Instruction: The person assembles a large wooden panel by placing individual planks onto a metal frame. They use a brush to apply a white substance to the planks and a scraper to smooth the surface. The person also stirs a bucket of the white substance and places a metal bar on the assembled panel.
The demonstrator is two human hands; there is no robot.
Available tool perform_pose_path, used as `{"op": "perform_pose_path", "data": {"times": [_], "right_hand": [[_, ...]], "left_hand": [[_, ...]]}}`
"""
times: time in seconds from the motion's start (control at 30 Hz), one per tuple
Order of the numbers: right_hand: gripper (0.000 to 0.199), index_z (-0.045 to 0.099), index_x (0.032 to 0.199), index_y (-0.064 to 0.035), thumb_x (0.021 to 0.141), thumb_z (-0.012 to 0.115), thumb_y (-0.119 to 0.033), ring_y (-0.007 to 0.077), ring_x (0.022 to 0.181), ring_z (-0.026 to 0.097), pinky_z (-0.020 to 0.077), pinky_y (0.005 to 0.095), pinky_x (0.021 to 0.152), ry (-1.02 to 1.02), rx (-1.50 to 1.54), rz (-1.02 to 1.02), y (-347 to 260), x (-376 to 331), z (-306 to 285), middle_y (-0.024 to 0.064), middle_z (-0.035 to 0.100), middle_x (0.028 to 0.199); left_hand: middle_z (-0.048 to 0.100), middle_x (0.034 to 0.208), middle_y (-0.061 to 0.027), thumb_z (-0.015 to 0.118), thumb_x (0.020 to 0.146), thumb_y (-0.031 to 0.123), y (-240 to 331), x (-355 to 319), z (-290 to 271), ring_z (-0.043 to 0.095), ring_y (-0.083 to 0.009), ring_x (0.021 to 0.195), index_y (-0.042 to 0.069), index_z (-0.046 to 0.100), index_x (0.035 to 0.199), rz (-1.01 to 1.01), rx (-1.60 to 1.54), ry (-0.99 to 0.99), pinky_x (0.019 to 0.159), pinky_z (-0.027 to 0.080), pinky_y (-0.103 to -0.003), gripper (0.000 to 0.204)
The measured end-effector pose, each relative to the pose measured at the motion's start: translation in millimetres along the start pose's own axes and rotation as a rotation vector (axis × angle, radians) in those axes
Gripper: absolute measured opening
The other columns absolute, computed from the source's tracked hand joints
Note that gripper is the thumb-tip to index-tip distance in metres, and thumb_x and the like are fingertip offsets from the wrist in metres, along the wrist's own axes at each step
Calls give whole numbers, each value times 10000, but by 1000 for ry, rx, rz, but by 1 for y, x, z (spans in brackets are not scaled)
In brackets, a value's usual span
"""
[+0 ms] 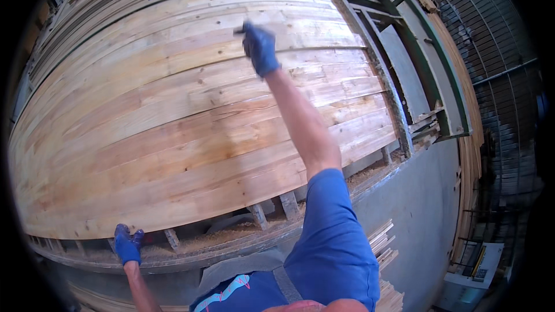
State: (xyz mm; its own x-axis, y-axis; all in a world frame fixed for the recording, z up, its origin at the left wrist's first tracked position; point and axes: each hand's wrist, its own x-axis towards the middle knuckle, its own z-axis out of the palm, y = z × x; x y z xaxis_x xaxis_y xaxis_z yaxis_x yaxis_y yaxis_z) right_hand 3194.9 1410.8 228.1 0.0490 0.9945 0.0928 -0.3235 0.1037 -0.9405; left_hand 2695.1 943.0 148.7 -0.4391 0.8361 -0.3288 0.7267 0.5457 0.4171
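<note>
A broad panel of pale, knotty wooden boards (191, 138) lies on a metal frame and fills most of the view, with narrow gaps between some boards. My right hand (261, 51), in a blue glove, reaches far out over the panel's upper middle. Its fingers are drawn together, slightly blurred, with a small dark tip sticking out to the left that I cannot make out. At the panel's near edge, lower left, my left hand (127, 245) in a blue glove touches the wood, thumb spread away from the fingers.
Sawdust covers the frame's near ledge (231, 236), between metal supports. A green metal frame (448, 63) stands at the right end. Wooden strips (384, 248) lie below right, with more stacked behind the panel. Wire mesh (491, 34) and a white box (471, 277) are farther right.
</note>
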Motion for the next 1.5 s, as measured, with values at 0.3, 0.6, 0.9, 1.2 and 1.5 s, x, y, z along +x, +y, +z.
{"op": "perform_pose_path", "data": {"times": [0.3,0.6,0.9,1.2,1.5], "right_hand": [[316,700,757,-46,922,625,-304,80,411,390,300,279,416,130,-241,-240,33,118,-44,-29,443,474],[179,733,876,-42,933,604,-151,0,520,373,280,196,464,-129,-120,100,39,6,-34,-84,457,583],[212,696,910,-71,895,653,-279,324,704,664,524,364,642,-511,-605,21,30,-288,45,211,643,822],[258,662,843,-48,905,618,-295,418,742,608,489,454,655,-780,-602,-40,39,-460,230,219,639,807],[208,684,1072,-20,974,593,-180,65,731,562,484,259,673,-1107,-339,402,55,-640,449,17,645,821]], "left_hand": [[327,1501,-224,691,775,-117,-44,16,20,414,-296,1336,-49,228,1481,-427,-700,-19,1072,420,-389,847],[615,1111,-136,812,702,-8,-35,5,26,582,-183,950,-81,527,1183,-47,-199,180,835,507,-318,564],[642,1180,-220,825,726,107,36,-5,-13,642,-281,1055,-99,549,1245,29,144,-53,937,495,-356,623],[660,919,-220,777,752,295,11,-32,-19,641,-397,869,-11,658,983,498,91,292,801,512,-443,402],[697,999,-152,719,833,166,-241,-190,-142,678,-334,911,72,687,1062,366,-425,633,793,555,-389,250]]}}
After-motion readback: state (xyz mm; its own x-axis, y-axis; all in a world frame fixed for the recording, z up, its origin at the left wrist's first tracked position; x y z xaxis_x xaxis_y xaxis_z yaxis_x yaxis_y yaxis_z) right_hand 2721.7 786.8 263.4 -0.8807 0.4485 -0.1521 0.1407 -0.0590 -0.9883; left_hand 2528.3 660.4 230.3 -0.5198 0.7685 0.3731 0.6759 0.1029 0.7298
